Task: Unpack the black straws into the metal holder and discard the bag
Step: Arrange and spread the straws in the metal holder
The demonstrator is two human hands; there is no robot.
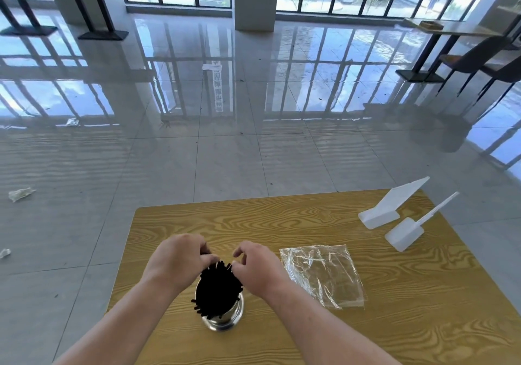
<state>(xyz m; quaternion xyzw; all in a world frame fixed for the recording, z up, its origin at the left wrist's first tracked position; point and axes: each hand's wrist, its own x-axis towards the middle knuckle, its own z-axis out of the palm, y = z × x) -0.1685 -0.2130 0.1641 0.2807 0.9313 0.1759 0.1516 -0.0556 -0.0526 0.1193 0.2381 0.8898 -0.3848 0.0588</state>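
Head view: two hands [217,263], one holder [225,312].

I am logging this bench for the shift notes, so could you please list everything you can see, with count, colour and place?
table: one, yellow-brown wood grain, in the foreground under everything listed next
holder: one, shiny metal, standing near the table's front, left of centre
straws: a bunch too dense to count, black, upright in the holder, tips fanning out
bag: one, clear plastic, lying flat and crumpled, right of the holder, apart from it
scoops: two, white plastic, at the table's far right corner
paper scraps: several, white, scattered on the grey tiled floor
other tables and chairs: dark, along the windows
left hand: one, fingers at the straw tips
right hand: one, fingers at the straw tips
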